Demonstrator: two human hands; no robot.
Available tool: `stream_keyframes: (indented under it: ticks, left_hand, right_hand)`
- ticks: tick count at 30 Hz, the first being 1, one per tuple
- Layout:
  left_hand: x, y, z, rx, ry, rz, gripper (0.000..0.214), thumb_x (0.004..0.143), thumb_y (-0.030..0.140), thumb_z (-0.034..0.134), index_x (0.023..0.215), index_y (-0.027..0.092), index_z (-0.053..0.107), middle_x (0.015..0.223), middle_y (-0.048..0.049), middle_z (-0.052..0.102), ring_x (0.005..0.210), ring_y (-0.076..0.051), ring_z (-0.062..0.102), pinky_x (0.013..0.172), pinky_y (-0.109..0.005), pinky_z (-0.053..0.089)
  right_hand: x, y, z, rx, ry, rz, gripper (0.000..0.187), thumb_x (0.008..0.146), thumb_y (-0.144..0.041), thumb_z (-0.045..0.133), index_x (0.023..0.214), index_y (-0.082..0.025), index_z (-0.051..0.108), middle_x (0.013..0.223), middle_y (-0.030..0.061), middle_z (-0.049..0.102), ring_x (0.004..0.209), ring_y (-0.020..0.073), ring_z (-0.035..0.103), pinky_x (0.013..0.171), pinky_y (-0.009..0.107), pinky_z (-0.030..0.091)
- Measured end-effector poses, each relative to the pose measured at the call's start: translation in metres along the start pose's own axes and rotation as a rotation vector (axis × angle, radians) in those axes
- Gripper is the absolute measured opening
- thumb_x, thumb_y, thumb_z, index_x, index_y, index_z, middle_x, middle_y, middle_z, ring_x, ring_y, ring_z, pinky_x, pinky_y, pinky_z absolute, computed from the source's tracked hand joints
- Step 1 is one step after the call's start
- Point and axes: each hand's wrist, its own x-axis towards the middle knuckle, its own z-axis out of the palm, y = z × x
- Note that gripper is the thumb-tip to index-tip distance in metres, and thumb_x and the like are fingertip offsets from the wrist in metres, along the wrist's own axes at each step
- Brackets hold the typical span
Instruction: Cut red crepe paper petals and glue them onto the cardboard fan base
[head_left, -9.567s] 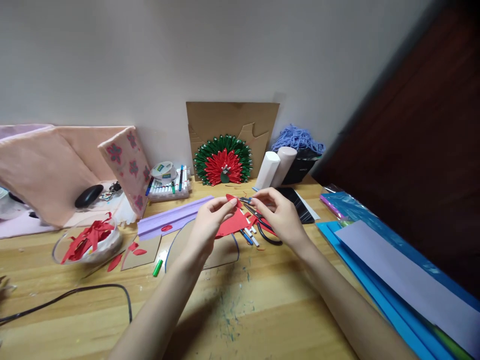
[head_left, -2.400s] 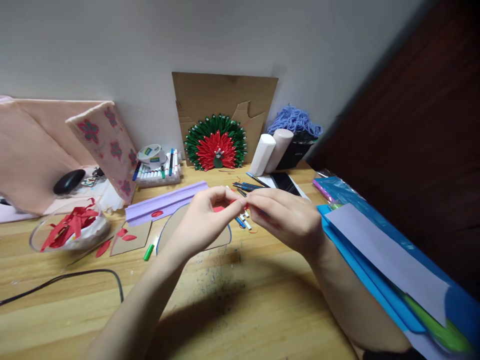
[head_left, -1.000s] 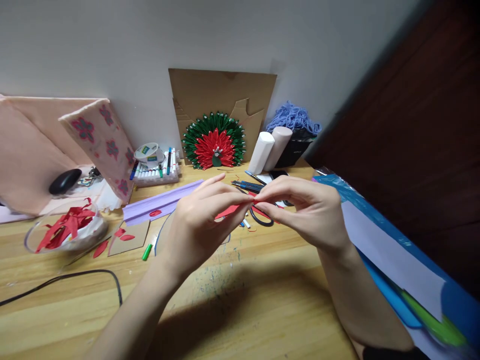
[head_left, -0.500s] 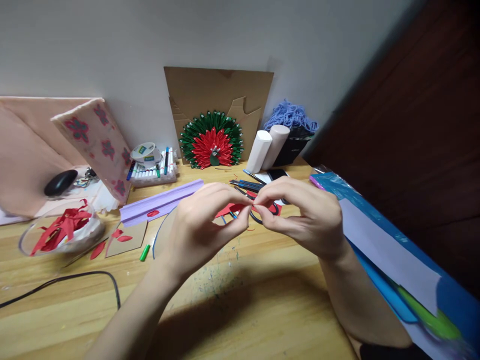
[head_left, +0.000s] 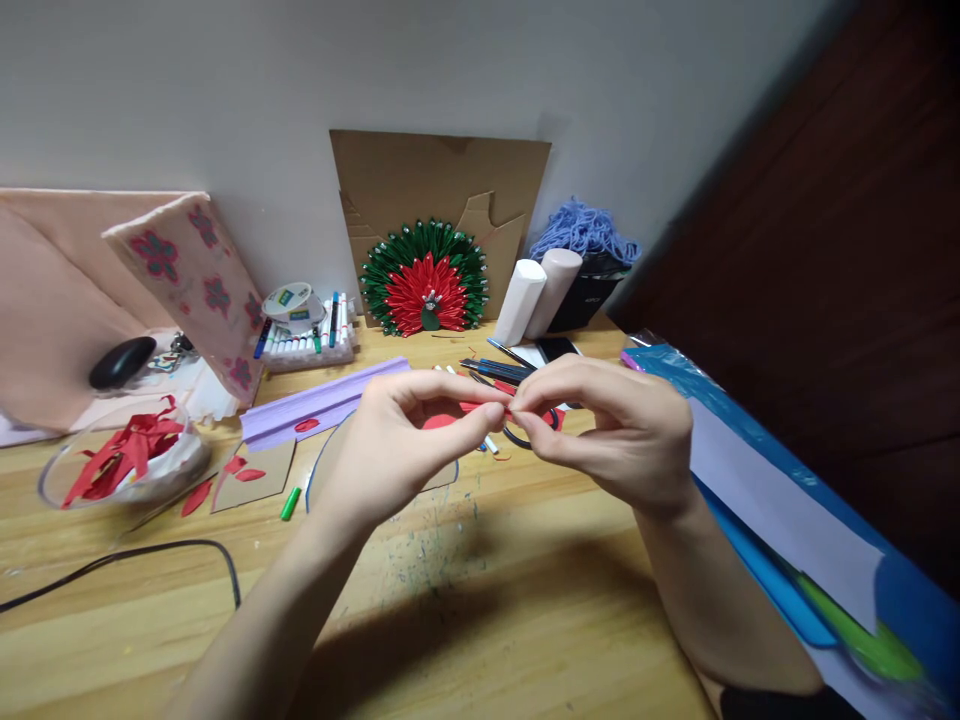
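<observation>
My left hand [head_left: 409,435] and my right hand [head_left: 611,430] meet in front of me above the table, thumb and forefinger of each pinched together. Their fingertips touch or nearly touch. Whatever sits between them is too small and hidden to name, though a trace of red shows there. Behind the fingers lie black-handled scissors [head_left: 517,436], partly covered, with red paper pieces [head_left: 559,418] around them. Dark pens [head_left: 495,369] rest just beyond. A cardboard piece with a blue edge [head_left: 447,476] lies partly under my left hand.
A cardboard panel [head_left: 442,165] with a red and green peacock leans on the wall. Left are a bowl of red strips [head_left: 124,460], purple crepe paper [head_left: 330,400], a marker box [head_left: 311,345] and a black cable [head_left: 172,545]. Blue folders [head_left: 780,460] line the right.
My left hand has turned a little and its thumb has shifted up and right along the forefinger. The fingertips stay pinched together. The view has shifted slightly.
</observation>
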Motion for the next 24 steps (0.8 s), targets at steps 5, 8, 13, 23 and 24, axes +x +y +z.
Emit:
stream_keyframes:
  ticks: [5, 8, 13, 23, 24]
  left_hand:
    - [0.0002, 0.0011, -0.0007, -0.034, -0.017, -0.024, 0.007, 0.073, 0.025, 0.071, 0.078, 0.020, 0.074, 0.072, -0.0036, 0.073, 0.064, -0.016, 0.068, 0.056, -0.023, 0.056]
    - [0.0001, 0.0025, -0.0011, -0.059, -0.012, -0.050, 0.006, 0.073, 0.024, 0.071, 0.075, 0.019, 0.073, 0.072, -0.0036, 0.073, 0.065, -0.015, 0.068, 0.058, -0.023, 0.056]
    - [-0.0001, 0.0045, -0.0006, -0.112, 0.018, -0.093, 0.006, 0.072, 0.023, 0.072, 0.074, 0.018, 0.072, 0.072, -0.0033, 0.073, 0.065, -0.015, 0.068, 0.060, -0.023, 0.057]
    - [-0.0013, 0.0058, -0.0002, -0.140, 0.033, -0.100, 0.008, 0.073, 0.025, 0.071, 0.073, 0.018, 0.073, 0.071, -0.0034, 0.073, 0.067, -0.015, 0.069, 0.064, -0.025, 0.058]
    - [-0.0013, 0.0060, -0.0001, -0.139, 0.033, -0.096, 0.008, 0.073, 0.025, 0.071, 0.073, 0.018, 0.073, 0.071, -0.0035, 0.073, 0.067, -0.015, 0.069, 0.064, -0.025, 0.058]
  right_hand:
    - [0.0019, -0.0023, -0.0018, -0.162, -0.020, -0.199, 0.012, 0.080, -0.013, 0.060, 0.081, -0.024, 0.063, 0.074, -0.0001, 0.069, 0.069, 0.0124, 0.064, 0.063, 0.024, 0.054]
    - [0.0022, -0.0029, -0.0022, -0.201, -0.037, -0.237, 0.011, 0.081, -0.014, 0.061, 0.082, -0.024, 0.064, 0.077, 0.0007, 0.070, 0.070, 0.0119, 0.065, 0.063, 0.022, 0.055]
    - [0.0010, -0.0004, -0.0043, -0.205, -0.049, -0.283, 0.013, 0.081, -0.015, 0.064, 0.090, -0.024, 0.065, 0.084, 0.0026, 0.071, 0.074, 0.0126, 0.067, 0.065, 0.022, 0.057]
    - [-0.0054, -0.0075, -0.0009, -0.480, 0.055, -0.415, 0.019, 0.081, -0.013, 0.063, 0.097, -0.023, 0.065, 0.087, 0.0052, 0.073, 0.080, 0.0172, 0.069, 0.071, 0.026, 0.059]
    - [-0.0061, -0.0075, 0.0000, -0.493, 0.067, -0.422, 0.020, 0.081, -0.013, 0.063, 0.098, -0.023, 0.065, 0.087, 0.0053, 0.073, 0.080, 0.0175, 0.069, 0.071, 0.026, 0.059]
